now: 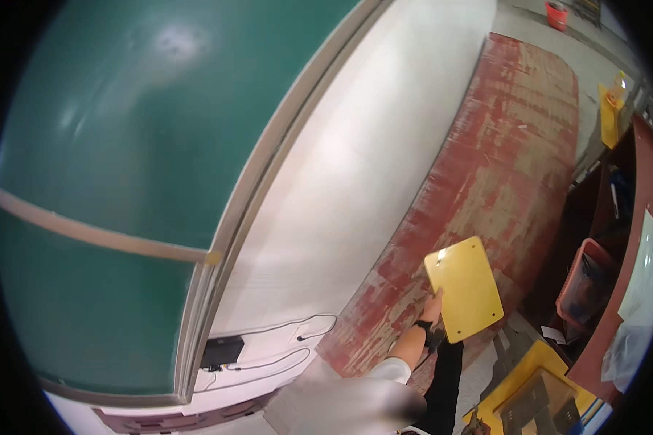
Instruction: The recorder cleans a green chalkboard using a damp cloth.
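Observation:
My left hand [433,308], with a dark band at the wrist, holds a flat yellow panel [464,289] by its left edge. The panel has rounded corners and small dark holes near them. It hangs in front of the worn red floor [522,163]. My right hand is not in view. Below and to the right of the panel lies a yellow board [553,356] with grey-brown metal parts [541,399] on it.
To the right stands a dark-red open-shelved desk [645,168], with a pink plastic basket [571,283] inside and papers [642,272] on top. A green chalkboard [141,163] covers the left wall. Cables [272,326] hang by a black box [223,352]. A red bucket [556,16] stands far off.

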`<act>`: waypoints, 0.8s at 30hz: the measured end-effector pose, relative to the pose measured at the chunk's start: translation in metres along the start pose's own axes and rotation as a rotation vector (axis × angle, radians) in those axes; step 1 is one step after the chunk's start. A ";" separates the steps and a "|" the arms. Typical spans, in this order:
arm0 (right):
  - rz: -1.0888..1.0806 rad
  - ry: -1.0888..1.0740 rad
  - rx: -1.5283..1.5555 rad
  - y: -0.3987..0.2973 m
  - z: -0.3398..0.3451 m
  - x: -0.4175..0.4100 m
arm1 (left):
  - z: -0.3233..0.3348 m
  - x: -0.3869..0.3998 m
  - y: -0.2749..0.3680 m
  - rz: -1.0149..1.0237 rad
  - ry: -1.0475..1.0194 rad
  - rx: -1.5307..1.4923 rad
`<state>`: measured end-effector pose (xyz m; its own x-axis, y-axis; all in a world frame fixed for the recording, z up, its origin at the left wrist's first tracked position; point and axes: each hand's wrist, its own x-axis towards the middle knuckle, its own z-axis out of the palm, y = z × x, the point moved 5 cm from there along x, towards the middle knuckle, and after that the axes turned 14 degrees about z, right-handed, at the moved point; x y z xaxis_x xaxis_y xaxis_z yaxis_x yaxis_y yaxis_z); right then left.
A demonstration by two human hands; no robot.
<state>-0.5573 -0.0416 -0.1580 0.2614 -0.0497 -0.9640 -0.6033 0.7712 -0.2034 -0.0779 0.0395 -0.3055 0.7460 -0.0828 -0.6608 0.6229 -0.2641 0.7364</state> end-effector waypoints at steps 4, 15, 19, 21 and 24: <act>-0.021 -0.023 0.105 -0.005 0.032 0.013 | 0.007 0.131 0.002 0.248 -0.128 0.329; -0.009 0.217 0.407 0.038 0.095 -0.030 | 0.119 0.266 0.075 0.332 -0.289 0.572; 0.218 0.303 0.750 0.006 0.167 -0.010 | 0.088 0.333 0.105 0.338 -0.252 0.513; 0.241 0.412 0.403 0.025 0.174 0.001 | 0.075 0.352 0.111 0.261 -0.182 0.459; 0.142 0.415 0.201 -0.005 0.166 0.023 | 0.049 0.381 0.115 0.284 -0.117 0.349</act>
<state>-0.4227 0.0584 -0.1510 -0.1609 -0.1524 -0.9751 -0.4426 0.8942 -0.0667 0.2660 -0.0696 -0.4800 0.8312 -0.3015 -0.4671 0.2667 -0.5210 0.8109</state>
